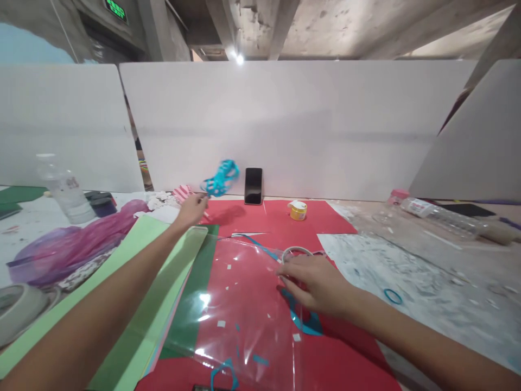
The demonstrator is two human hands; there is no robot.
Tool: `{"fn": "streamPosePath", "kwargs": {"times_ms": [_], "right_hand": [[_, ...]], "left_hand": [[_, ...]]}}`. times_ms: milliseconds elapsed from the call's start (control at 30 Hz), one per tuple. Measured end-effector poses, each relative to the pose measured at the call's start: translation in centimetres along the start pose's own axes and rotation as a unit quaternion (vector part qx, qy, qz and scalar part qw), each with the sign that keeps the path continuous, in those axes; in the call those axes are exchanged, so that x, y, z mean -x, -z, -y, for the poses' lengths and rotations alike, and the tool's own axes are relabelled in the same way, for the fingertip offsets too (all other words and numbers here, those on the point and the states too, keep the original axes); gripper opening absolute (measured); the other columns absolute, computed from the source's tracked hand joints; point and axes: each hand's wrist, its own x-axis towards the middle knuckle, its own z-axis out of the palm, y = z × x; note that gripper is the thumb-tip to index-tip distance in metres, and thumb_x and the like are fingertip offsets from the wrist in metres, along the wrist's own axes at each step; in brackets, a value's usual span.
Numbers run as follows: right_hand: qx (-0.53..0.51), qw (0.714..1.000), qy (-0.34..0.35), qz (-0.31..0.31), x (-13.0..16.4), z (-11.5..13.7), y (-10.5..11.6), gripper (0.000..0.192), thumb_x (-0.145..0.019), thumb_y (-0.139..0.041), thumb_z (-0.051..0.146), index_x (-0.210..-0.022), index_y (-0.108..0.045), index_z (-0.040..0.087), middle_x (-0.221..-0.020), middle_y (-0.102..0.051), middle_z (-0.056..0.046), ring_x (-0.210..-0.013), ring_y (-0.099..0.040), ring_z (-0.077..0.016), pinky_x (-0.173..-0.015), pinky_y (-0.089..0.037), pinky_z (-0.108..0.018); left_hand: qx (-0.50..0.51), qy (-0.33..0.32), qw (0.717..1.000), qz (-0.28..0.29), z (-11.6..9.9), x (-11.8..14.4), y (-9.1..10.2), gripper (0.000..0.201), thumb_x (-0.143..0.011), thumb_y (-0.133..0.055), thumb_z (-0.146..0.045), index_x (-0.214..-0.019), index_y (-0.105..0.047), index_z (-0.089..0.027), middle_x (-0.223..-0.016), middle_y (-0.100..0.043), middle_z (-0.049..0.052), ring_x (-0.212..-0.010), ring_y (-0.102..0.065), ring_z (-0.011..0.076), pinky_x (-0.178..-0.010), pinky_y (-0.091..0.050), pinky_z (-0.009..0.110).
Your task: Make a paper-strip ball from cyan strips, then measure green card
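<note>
Your left hand (193,207) reaches far forward over the table (431,282), its fingers pinched together on a tangle of cut blue paper (220,178) that it holds up above the far edge of the red sheet (264,217). The tangle is blurred; it looks to be an openwork cut-out, thin and very light, likely to tear where the strips narrow, so hold it at a wider junction rather than a single strand.

Your right hand (315,282) rests palm down near the middle of the red sheet, fingers partly curled and touching a roll of clear tape (296,252); whether the grip is fully closed on the roll cannot be told, since the fingers cover its near side. The roll is stiff and light, best taken across its rim.

A clear plastic film (244,304) lies over the red sheet, glossy and probably slippery, with small white scraps on it. Blue offcuts (303,320) lie under and just beside your right hand.

To the left lie overlapping green sheets (163,282), a purple plastic bag (73,244) and a plastic bottle (65,190). A phone (253,185) leans upright against the white partition (285,125), with a small yellow jar (298,210) near it. Another bottle (439,216) lies on its side at the right.
</note>
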Motion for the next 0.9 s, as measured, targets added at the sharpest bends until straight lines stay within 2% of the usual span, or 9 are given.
{"fn": "streamPosePath", "kwargs": {"times_ms": [67, 133, 233, 333, 467, 567, 667, 800, 900], "right_hand": [[-0.009, 1.000, -0.007, 0.003, 0.2, -0.8, 0.5, 0.021, -0.091, -0.047, 0.022, -0.083, -0.067, 0.020, -0.072, -0.065, -0.003, -0.067, -0.057, -0.0162, -0.059, -0.031, -0.027], [-0.030, 0.999, -0.023, 0.014, 0.4, -1.7, 0.8, 0.023, -0.092, -0.046, 0.022, -0.083, -0.067, 0.020, -0.072, -0.066, -0.003, -0.069, -0.058, -0.0161, -0.059, -0.033, -0.026], [-0.073, 0.996, -0.046, 0.031, 0.4, -2.9, 1.1, 0.025, -0.094, -0.043, 0.022, -0.084, -0.066, 0.020, -0.077, -0.068, -0.002, -0.069, -0.060, -0.0145, -0.061, -0.037, -0.025], [-0.108, 0.991, -0.068, 0.044, 0.0, -3.6, 1.2, 0.022, -0.094, -0.043, 0.022, -0.088, -0.065, 0.021, -0.084, -0.069, -0.002, -0.068, -0.060, -0.0130, -0.063, -0.040, -0.024], [-0.116, 0.989, -0.076, 0.057, -0.7, -3.7, 1.1, 0.022, -0.094, -0.043, 0.021, -0.081, -0.062, 0.020, -0.082, -0.068, -0.002, -0.067, -0.059, -0.0136, -0.063, -0.041, -0.025], [-0.100, 0.992, -0.052, 0.061, -0.6, -3.7, 0.7, 0.025, -0.094, -0.042, 0.021, -0.080, -0.062, 0.020, -0.079, -0.066, -0.002, -0.068, -0.058, -0.0139, -0.063, -0.040, -0.025], [-0.073, 0.995, -0.035, 0.060, -0.1, -3.9, 0.5, 0.026, -0.094, -0.042, 0.021, -0.079, -0.064, 0.021, -0.071, -0.064, -0.002, -0.065, -0.056, -0.0144, -0.060, -0.038, -0.026], [-0.069, 0.995, -0.046, 0.055, 0.6, -4.6, 0.7, 0.026, -0.094, -0.044, 0.023, -0.081, -0.066, 0.021, -0.072, -0.065, -0.002, -0.062, -0.056, -0.0142, -0.058, -0.037, -0.026], [-0.070, 0.994, -0.065, 0.050, 0.9, -5.3, 1.2, 0.025, -0.094, -0.043, 0.023, -0.090, -0.068, 0.023, -0.078, -0.070, -0.002, -0.066, -0.061, -0.0148, -0.061, -0.039, -0.026]], "left_hand": [[0.007, 0.041, 0.999, -0.033, 1.4, -1.8, 2.0, 0.011, -0.076, -0.062, -0.025, -0.069, -0.064, -0.016, -0.062, -0.062, 0.002, -0.065, -0.057, 0.0187, -0.060, -0.041, 0.026], [0.024, 0.070, 0.996, -0.053, 2.5, -3.2, 3.8, 0.010, -0.080, -0.059, -0.023, -0.081, -0.064, -0.014, -0.068, -0.063, 0.002, -0.062, -0.056, 0.0153, -0.059, -0.042, 0.025], [0.046, 0.100, 0.993, -0.046, 3.5, -4.5, 5.2, 0.016, -0.091, -0.057, -0.026, -0.097, -0.063, -0.012, -0.086, -0.065, 0.004, -0.069, -0.060, 0.0135, -0.063, -0.048, 0.026], [0.054, 0.118, 0.992, 0.006, 4.1, -5.1, 4.4, 0.028, -0.095, -0.056, -0.035, -0.114, -0.059, -0.014, -0.108, -0.062, 0.008, -0.087, -0.063, 0.0177, -0.075, -0.054, 0.035], [0.013, 0.123, 0.988, 0.090, 4.7, -5.6, 0.6, 0.034, -0.095, -0.058, -0.034, -0.123, -0.056, -0.015, -0.119, -0.059, 0.010, -0.098, -0.062, 0.0214, -0.082, -0.054, 0.041], [-0.077, 0.105, 0.983, 0.133, 5.2, -5.6, -1.8, 0.029, -0.093, -0.060, -0.035, -0.113, -0.061, -0.015, -0.112, -0.063, 0.008, -0.097, -0.063, 0.0219, -0.083, -0.053, 0.041], [-0.185, 0.061, 0.972, 0.133, 5.7, -5.4, -2.1, 0.014, -0.078, -0.071, -0.033, -0.082, -0.069, -0.020, -0.093, -0.070, 0.006, -0.103, -0.062, 0.0312, -0.085, -0.048, 0.038], [-0.300, 0.022, 0.947, 0.114, 6.4, -5.5, 0.2, 0.012, -0.062, -0.074, -0.026, -0.060, -0.063, -0.021, -0.082, -0.071, 0.009, -0.109, -0.058, 0.0412, -0.087, -0.043, 0.042], [-0.350, 0.004, 0.931, 0.103, 6.6, -5.7, 3.0, 0.015, -0.067, -0.076, -0.026, -0.066, -0.065, -0.016, -0.087, -0.070, 0.011, -0.108, -0.059, 0.0397, -0.091, -0.043, 0.046]]}}
